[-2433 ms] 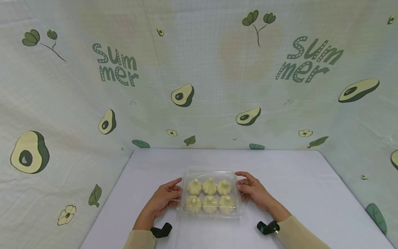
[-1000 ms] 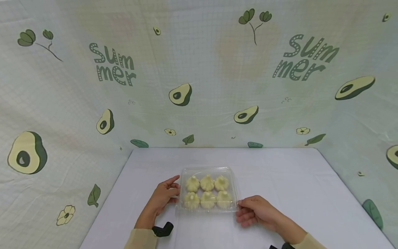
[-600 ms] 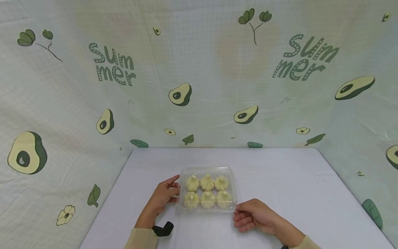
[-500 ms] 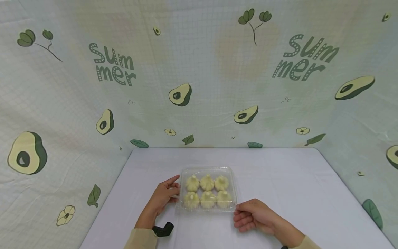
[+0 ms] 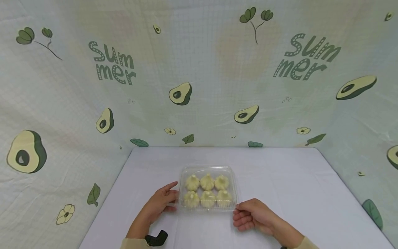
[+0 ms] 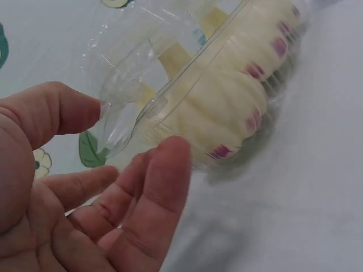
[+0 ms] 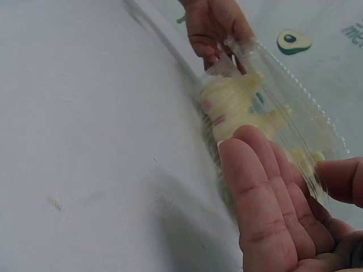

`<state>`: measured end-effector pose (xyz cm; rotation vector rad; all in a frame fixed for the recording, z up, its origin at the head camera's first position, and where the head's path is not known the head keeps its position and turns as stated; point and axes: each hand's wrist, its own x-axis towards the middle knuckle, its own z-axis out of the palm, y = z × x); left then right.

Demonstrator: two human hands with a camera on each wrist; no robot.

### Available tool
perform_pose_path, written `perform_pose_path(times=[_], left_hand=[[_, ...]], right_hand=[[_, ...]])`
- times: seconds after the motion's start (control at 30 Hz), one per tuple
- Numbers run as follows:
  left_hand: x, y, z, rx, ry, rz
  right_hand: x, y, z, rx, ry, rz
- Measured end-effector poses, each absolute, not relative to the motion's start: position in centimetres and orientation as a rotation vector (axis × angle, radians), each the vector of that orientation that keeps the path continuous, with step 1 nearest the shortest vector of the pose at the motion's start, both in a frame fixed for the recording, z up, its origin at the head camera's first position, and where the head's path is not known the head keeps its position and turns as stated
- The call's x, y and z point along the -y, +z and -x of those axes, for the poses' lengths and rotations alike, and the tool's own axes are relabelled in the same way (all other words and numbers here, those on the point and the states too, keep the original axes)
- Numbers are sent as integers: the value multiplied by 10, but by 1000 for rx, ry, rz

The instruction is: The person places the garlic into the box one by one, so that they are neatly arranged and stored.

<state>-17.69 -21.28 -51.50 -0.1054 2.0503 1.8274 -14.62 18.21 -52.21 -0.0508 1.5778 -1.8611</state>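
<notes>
A clear plastic clamshell container [image 5: 206, 169] sits on the table, its lid lying over two rows of pale garlic bulbs [image 5: 207, 199]. Purple streaks mark the garlic [image 6: 218, 107] low down in the left wrist view. My left hand [image 5: 160, 202] is at the container's left side with loosely bent fingers; its thumb tip touches the lid's clear edge or lies very close to it. At the near right corner, my right hand [image 5: 253, 215] pinches the container's rim between thumb and forefinger, the other fingers lying below. Whether the lid is latched cannot be told.
A white cloth covers the table [image 5: 280, 173]. Behind it and at both sides hangs a pale curtain [image 5: 211, 62] printed with avocados, leaves and lettering. A black wrist camera [image 5: 157, 238] sits on the left wrist.
My right hand has gone from the container's right side to its near right corner. My left hand has just slid slightly nearer along the left side. The container has barely moved.
</notes>
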Motion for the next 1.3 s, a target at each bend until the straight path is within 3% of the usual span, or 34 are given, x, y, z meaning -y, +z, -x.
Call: perform_pose_path(times=[0.47, 1.3], left_hand=[[213, -514, 144, -1820, 1744, 87], [203, -515, 148, -1761, 1895, 134]], right_hand=[[-183, -519, 144, -1558, -1861, 55], [-180, -522, 145, -1595, -1906, 38]])
